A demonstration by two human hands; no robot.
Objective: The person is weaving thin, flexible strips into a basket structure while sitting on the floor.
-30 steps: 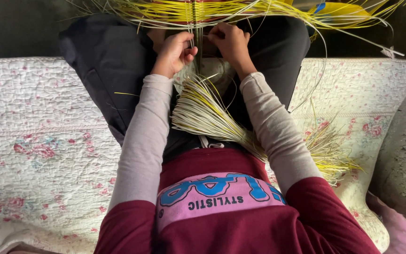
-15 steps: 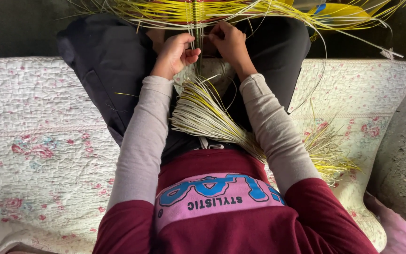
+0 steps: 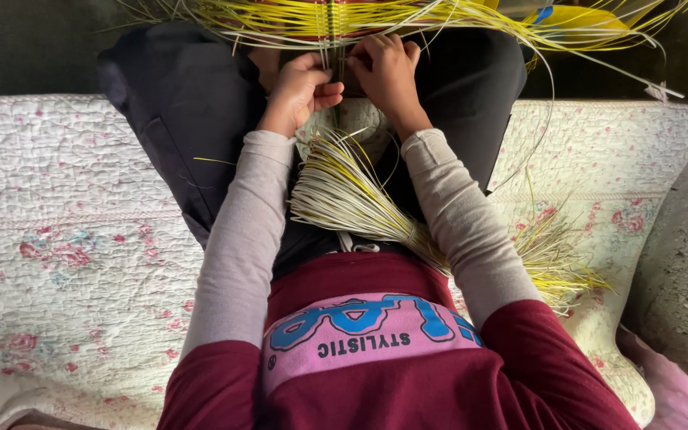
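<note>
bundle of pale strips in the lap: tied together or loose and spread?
Gathered at one end, fanned at the other. The strip bundle narrows to a tight point by the right forearm and spreads toward the hands; whether a tie binds it cannot be told.

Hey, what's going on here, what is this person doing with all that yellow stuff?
A person sits on a quilted floral mat and works thin yellow strips with both bare hands. The left hand and right hand pinch strands close together at a woven piece that spreads along the top edge of the view. A loose bundle of pale strips lies across the lap, fanning out toward the hands. More strips trail onto the mat at the person's right.
</note>
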